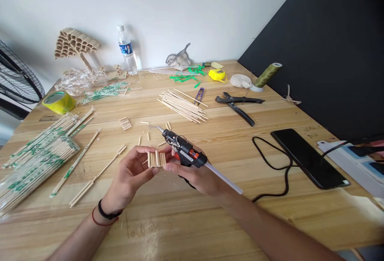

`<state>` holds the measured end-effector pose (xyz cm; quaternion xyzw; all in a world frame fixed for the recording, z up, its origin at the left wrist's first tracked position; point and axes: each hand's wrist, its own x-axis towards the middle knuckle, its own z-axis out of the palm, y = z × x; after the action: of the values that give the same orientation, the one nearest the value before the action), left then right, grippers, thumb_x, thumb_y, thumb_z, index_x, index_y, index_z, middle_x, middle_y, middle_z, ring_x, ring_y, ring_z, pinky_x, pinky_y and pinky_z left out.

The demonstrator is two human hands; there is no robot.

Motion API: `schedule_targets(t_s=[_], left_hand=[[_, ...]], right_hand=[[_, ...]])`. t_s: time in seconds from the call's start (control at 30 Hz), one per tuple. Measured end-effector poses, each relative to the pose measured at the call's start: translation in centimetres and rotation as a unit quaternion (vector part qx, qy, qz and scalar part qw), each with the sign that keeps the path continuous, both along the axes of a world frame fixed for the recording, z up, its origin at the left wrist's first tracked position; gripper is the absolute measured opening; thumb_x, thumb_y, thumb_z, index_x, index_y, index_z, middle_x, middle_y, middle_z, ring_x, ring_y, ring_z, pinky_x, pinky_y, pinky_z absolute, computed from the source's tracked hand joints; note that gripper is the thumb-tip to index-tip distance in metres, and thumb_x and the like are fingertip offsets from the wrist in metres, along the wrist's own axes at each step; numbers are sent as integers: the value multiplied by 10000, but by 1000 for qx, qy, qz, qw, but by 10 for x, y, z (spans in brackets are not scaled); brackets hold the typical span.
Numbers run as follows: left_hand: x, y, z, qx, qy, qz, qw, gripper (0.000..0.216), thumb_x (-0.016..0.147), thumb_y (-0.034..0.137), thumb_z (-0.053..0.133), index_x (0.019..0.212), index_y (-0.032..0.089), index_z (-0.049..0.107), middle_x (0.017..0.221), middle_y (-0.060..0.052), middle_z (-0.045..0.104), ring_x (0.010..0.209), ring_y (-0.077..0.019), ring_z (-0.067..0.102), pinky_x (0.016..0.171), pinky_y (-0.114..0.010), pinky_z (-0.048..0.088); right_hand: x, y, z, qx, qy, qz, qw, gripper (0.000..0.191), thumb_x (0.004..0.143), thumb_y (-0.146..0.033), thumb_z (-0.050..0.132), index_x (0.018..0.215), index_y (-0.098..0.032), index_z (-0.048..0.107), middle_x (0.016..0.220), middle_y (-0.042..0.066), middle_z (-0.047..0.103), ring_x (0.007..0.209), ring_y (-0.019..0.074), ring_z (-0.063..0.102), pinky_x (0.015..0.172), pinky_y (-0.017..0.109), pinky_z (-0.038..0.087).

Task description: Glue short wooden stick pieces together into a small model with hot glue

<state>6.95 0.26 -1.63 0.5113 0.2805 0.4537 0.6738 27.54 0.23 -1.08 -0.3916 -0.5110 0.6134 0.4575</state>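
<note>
From where I stand, I can see a little row of short sticks (156, 159) held up over the table (168, 229), between two hands. The left hand (129, 177) has its thumb and fingers pinched on the left end. The right hand (195, 176) has its thumb and a finger pressed on the other end, and the glue gun (183, 147) sits in that same hand. I can't tell how its hidden fingers grip the handle. I think a soft, even squeeze is best, so the sticks stay flat and side by side. One near the middle looks a bit crooked, so a gentle nudge might help. The gun's tip (160, 128) points away past the fingers, which seems wise, because it could be very hot.
</note>
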Motion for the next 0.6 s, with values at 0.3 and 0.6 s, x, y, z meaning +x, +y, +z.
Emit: schedule_targets(t_s=[0.3, 0.6], left_hand=[[1, 3, 2, -9, -3, 3, 1000, 308, 908, 89, 752, 1171, 234, 684, 1309, -94, 759, 1222, -264, 718, 1035, -384, 574], [-10, 7, -1, 17, 105, 72, 992, 286, 889, 239, 787, 1155, 222, 686, 1134, -92, 760, 1078, -252, 709, 899, -346, 557]], right_hand=[[1, 0, 4, 2, -7, 8, 1000, 354, 779, -347, 830, 1069, -221, 673, 947, 17, 733, 838, 194, 697, 813, 347, 576], [1, 3, 0, -3, -26, -35, 999, 290, 796, -320, 808, 1050, -232, 699, 1007, 35, 774, 942, 234, 733, 882, 388, 590]])
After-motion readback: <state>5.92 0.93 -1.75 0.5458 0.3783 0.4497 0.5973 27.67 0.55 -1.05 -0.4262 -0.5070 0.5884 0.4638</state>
